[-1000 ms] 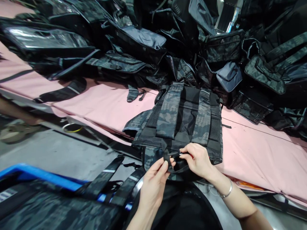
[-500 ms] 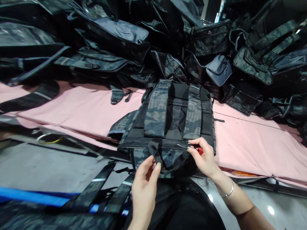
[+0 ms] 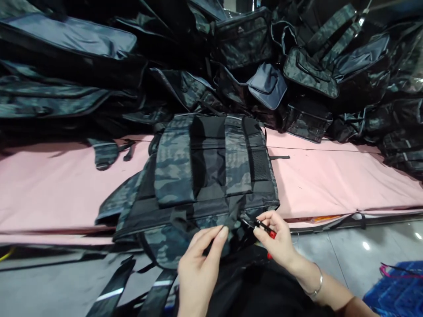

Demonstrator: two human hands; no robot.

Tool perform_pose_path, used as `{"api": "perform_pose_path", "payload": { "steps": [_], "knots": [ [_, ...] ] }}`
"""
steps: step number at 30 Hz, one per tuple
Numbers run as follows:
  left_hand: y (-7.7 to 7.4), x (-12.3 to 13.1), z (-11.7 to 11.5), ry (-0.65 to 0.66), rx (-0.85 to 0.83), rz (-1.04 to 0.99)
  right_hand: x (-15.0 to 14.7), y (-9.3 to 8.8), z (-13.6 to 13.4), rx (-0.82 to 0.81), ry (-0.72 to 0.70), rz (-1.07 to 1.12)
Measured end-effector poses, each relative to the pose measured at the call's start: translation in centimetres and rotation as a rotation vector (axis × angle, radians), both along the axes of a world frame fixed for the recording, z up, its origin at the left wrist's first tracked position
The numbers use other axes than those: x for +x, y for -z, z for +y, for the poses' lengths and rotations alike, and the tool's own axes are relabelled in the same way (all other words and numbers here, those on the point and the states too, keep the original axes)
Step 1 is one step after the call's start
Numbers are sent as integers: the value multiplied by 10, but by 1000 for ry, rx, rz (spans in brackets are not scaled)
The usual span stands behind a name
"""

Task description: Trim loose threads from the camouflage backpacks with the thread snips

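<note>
A dark camouflage backpack lies with its shoulder straps facing up, its lower edge hanging over the table's near side. My left hand is closed in a pinch on the end of a black webbing strap at the backpack's bottom edge. In my right hand, fingers closed, is a small pair of thread snips with black and red handles. Their blades point left and lie close to the strap; I cannot tell whether they touch it.
Pink cloth covers the table. Behind the backpack rises a heap of camouflage bags. Loose shoulder straps hang at the lower left. Something blue is on the floor at the lower right.
My view has swung right. The left hand has shifted from the left webbing strap to the right one. The snips are now turned more plainly into view beside that strap.
</note>
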State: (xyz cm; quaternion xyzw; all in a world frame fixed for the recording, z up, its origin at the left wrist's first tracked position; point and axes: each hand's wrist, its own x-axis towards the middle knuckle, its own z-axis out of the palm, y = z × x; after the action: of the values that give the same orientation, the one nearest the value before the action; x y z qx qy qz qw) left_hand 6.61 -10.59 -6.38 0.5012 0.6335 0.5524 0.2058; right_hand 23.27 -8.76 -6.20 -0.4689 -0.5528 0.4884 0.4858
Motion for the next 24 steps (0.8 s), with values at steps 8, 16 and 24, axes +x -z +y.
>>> {"api": "perform_pose_path", "payload": {
  "steps": [8,16,24],
  "knots": [
    [7,9,-6,-39,-53,-362,-15,-1,-4,75,-3,-77],
    [8,8,-7,-10,-39,-309,-19,0,-1,161,4,-89],
    [8,8,-7,-39,-36,-331,-13,2,-3,74,80,-7]
  ]
}}
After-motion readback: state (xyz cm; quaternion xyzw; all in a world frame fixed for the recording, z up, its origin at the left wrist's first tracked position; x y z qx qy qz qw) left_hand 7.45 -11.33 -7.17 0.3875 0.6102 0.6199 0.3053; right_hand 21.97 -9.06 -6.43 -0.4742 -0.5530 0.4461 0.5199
